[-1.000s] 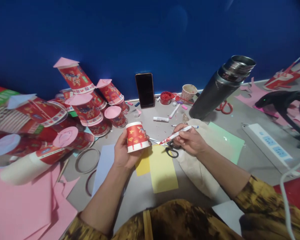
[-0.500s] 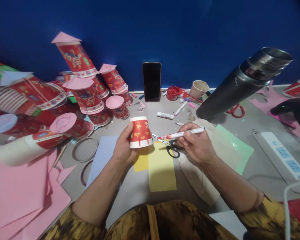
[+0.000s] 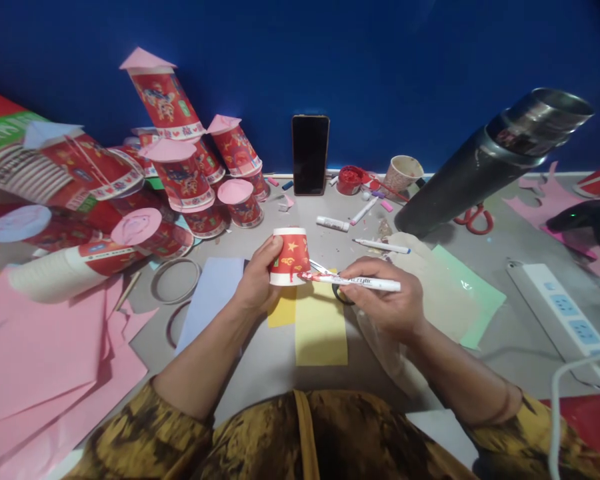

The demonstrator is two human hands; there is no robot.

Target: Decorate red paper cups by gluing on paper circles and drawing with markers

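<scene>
My left hand (image 3: 261, 275) is closed round a red paper cup (image 3: 289, 253), which is upside down with its white rim at the bottom. Red marks show on that rim. A white marker (image 3: 373, 283) with a red-stained front end is pinched in my right hand (image 3: 390, 300), and its tip meets the cup near the lower right rim. Scissors (image 3: 323, 268) lie behind the marker, partly hidden by it and my right hand. Beneath are a pale yellow sheet (image 3: 321, 333) and a darker yellow piece (image 3: 282, 316).
Decorated cup towers (image 3: 183, 177) and pink paper (image 3: 40, 347) occupy the left. A phone (image 3: 310, 157) stands at the back wall. To the right are a dark flask (image 3: 460, 167), green paper (image 3: 483, 293), a loose marker (image 3: 383, 246) and a power strip (image 3: 563, 307).
The marker's tip has come to the cup's rim, and my right hand has turned the marker. The view has shifted slightly. A blue-ended marker now shows clearly on the table behind my right hand.
</scene>
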